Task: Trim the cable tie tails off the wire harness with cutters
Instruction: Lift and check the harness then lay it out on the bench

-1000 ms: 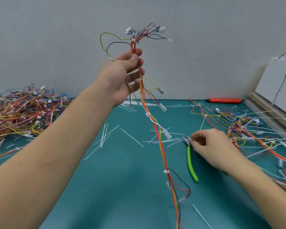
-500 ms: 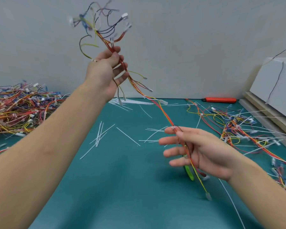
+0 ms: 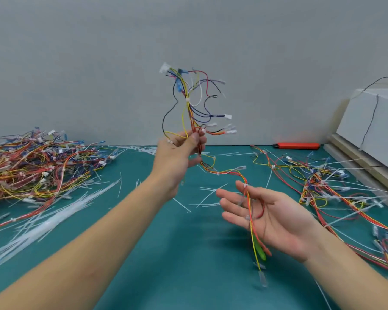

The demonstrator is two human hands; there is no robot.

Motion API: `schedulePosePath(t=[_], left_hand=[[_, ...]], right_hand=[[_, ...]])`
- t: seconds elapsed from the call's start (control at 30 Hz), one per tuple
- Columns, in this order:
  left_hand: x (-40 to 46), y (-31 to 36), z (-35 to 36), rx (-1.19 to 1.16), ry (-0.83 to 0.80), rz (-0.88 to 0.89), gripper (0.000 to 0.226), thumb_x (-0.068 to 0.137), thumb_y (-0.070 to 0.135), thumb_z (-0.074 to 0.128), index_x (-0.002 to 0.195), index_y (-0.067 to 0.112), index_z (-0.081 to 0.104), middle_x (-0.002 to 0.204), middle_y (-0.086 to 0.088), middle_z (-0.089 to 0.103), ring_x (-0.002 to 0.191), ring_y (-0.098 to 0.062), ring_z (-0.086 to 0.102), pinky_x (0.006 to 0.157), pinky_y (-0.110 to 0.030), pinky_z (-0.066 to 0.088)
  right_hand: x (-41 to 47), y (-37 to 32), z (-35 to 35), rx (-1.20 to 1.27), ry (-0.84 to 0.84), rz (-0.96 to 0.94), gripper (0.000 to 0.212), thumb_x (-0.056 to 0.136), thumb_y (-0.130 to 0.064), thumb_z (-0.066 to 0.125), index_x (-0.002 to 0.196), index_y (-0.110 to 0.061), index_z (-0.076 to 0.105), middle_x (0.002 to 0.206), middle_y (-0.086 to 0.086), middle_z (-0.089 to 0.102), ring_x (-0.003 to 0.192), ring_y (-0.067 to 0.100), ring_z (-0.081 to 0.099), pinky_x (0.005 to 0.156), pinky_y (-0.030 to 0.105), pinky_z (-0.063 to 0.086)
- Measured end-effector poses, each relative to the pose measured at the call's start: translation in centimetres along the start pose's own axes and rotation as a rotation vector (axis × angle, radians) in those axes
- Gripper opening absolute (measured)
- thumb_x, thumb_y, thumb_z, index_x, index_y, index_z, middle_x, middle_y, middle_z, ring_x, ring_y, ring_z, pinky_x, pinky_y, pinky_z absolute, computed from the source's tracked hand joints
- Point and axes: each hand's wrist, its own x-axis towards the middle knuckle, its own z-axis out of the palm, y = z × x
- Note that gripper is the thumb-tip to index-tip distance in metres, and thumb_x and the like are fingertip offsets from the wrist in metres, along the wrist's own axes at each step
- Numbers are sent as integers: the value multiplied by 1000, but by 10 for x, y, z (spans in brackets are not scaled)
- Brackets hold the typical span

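Above tabletop (image 3: 188, 265), 12 o'clock: left hand (image 3: 177, 157) grip pinched on wire harness (image 3: 189, 113). Right hand (image 3: 271, 217) flat, fingers apart, tail end draped across palm. Cutters (image 3: 261, 253) under it, unheld. Risk: loose end slips, snags untrimmed pile at 3 o'clock (image 3: 327, 186).

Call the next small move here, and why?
Probably set this harness on the pile of harnesses at the left. The left hand grips it raised; its lower run lies across the open right hand, and no long tie tails show on it, though blur hides detail. The green-handled cutters lie on the mat under that hand, unheld.
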Motion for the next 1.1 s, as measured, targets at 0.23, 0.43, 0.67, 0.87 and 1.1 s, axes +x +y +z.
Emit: schedulePosePath(t=[0.23, 0.43, 0.67, 0.87, 1.1], left_hand=[[1, -7, -3, 17, -59, -14, 18, 102, 10, 58, 104, 19, 73, 97, 4, 77, 96, -8, 70, 76, -22, 58], [-4, -20, -5, 148, -68, 96, 20, 100, 13, 62, 98, 24, 79, 96, 3, 76, 89, -11, 61, 92, -37, 50], [-16, -33, -11, 191, -46, 202, 17, 99, 12, 64, 103, 18, 79, 87, -3, 77, 84, -9, 69, 80, -23, 55], [-27, -27, -16, 187, -86, 27, 13, 98, 17, 65, 103, 17, 77, 91, -8, 76, 79, -20, 73, 65, -22, 54], [-22, -11, -16, -70, -113, -303, 21, 101, 28, 60, 112, 15, 72, 106, -2, 77, 81, -19, 73, 67, -31, 55]], right_hand=[[-3, 12, 3, -236, -2, -35, 27, 95, -25, 61, 118, -10, 61, 106, 25, 73, 74, 37, 74, 70, 50, 62], [-1, 22, 6, -394, 74, -187, 39, 97, -31, 59, 126, -6, 59, 95, 21, 71, 66, 30, 68, 60, 42, 60], [0, 21, 6, -644, 228, -421, 26, 108, -32, 48, 118, -14, 63, 85, 12, 71, 52, 20, 55, 44, 28, 45], [0, 21, 10, -690, 237, -513, 25, 108, -32, 48, 118, -16, 65, 84, 13, 73, 53, 22, 58, 46, 32, 51], [-2, 23, 13, -785, 170, -546, 26, 107, -33, 45, 122, -18, 61, 90, 15, 78, 62, 30, 71, 64, 33, 61]])
